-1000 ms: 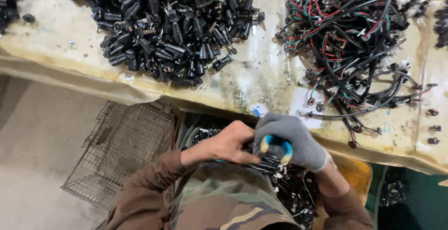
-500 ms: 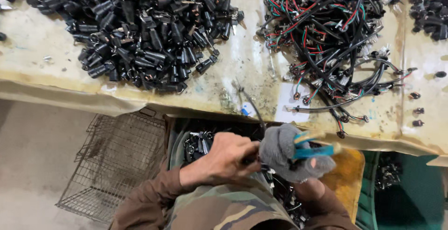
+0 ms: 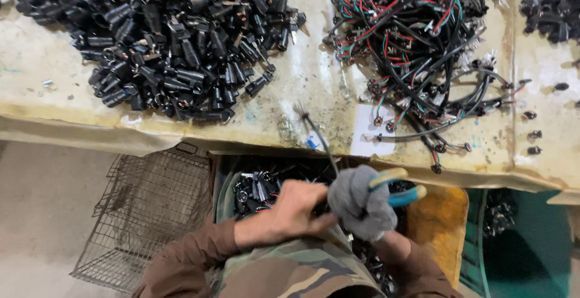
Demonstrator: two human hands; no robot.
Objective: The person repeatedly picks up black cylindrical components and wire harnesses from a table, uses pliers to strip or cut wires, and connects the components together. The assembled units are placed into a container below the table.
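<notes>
i see gloved right hand gripping pliers, bare left hand pinching wire over bin; mid-cut, i judge; next needs steady squeeze.

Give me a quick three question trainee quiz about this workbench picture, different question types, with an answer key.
1. True or false: the right hand wears a grey glove.
2. The bare left hand is: A) beside the gloved hand, B) on the wire mesh basket, C) in the pile of black connectors.
3. Fill in: the pliers have blue and ____ handles.

Key: 1 true; 2 A; 3 yellow.
</notes>
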